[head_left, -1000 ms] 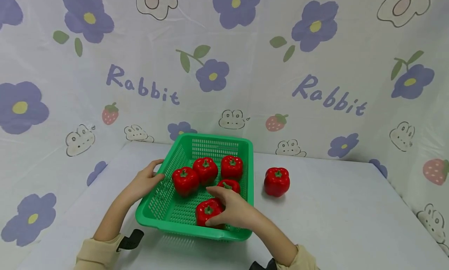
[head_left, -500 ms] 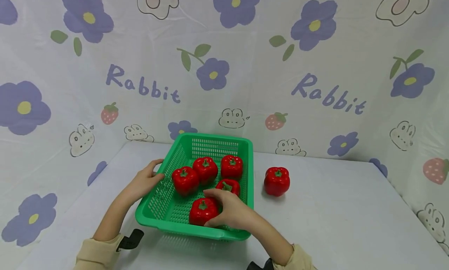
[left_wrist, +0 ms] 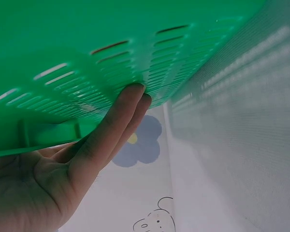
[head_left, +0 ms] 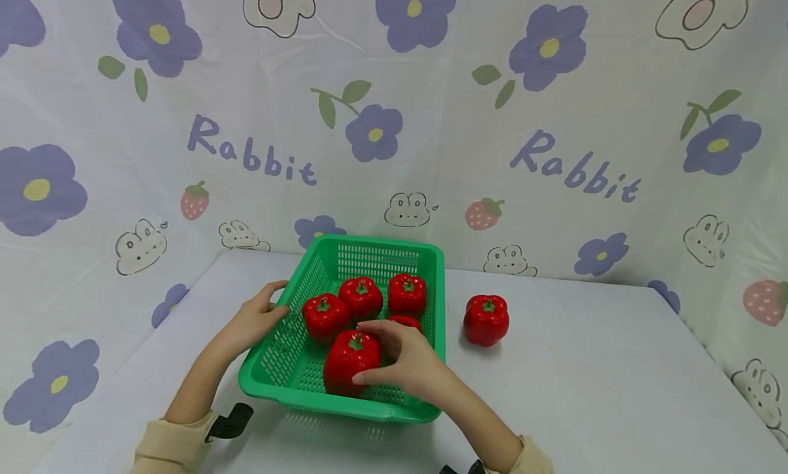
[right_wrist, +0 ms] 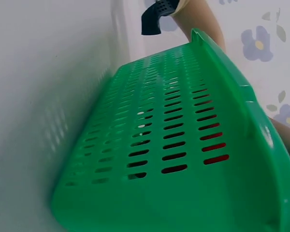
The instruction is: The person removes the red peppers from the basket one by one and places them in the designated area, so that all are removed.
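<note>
My right hand [head_left: 403,361] holds a red bell pepper [head_left: 352,363] inside the green plastic basket [head_left: 332,404], thumb on its near side and fingers over its far side. The pepper sits high, near the basket's front wall. My left hand [head_left: 252,320] grips the basket's left rim; in the left wrist view, straight fingers [left_wrist: 113,123] lie against the slotted outer wall [left_wrist: 135,58]. Several more red peppers [head_left: 326,318] stand in the basket's back half. One of them [head_left: 406,320] is mostly hidden behind my right hand.
One red bell pepper [head_left: 486,320] stands on the white table [head_left: 585,364] just right of the basket. A white curtain [head_left: 455,152] printed with flowers and rabbits hangs behind. The right wrist view is largely filled by the basket's slotted wall [right_wrist: 150,193].
My right hand has moved the pepper leftward and raised it from the basket's front right. The left hand, the basket and the pepper on the table have stayed put.
</note>
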{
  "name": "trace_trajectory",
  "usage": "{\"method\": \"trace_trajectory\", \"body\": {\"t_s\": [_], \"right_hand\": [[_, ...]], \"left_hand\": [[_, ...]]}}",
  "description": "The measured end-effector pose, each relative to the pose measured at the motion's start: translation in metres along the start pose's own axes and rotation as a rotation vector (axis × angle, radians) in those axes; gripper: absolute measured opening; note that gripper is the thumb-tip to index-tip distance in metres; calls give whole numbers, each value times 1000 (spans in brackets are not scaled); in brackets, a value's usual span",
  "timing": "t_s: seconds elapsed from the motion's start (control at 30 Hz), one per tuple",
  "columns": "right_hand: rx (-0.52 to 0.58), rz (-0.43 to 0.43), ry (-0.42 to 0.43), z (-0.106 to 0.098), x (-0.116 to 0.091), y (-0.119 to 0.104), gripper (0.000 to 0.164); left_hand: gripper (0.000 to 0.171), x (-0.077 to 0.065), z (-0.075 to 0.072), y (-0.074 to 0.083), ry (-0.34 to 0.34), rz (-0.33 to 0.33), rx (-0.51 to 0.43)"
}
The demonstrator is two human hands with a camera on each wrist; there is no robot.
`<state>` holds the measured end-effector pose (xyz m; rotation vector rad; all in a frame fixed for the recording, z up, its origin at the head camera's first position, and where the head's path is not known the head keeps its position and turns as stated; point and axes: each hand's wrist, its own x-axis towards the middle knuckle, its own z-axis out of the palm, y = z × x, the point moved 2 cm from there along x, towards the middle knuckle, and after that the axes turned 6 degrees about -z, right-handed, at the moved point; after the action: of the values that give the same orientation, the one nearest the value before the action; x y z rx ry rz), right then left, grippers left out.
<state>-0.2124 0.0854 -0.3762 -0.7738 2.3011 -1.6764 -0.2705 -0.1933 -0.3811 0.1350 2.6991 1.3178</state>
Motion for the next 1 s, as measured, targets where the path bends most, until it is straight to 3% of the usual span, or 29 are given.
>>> {"method": "trace_trajectory", "body": {"t_s": [0.37, 1.0], "right_hand": [[48, -8, 84, -13, -5, -8, 62], [-47, -29, 214, -56, -20, -16, 68]], "left_hand": [[60, 1, 0, 0, -1, -1, -1], [60, 1, -1, 0, 0, 1, -1]]}}
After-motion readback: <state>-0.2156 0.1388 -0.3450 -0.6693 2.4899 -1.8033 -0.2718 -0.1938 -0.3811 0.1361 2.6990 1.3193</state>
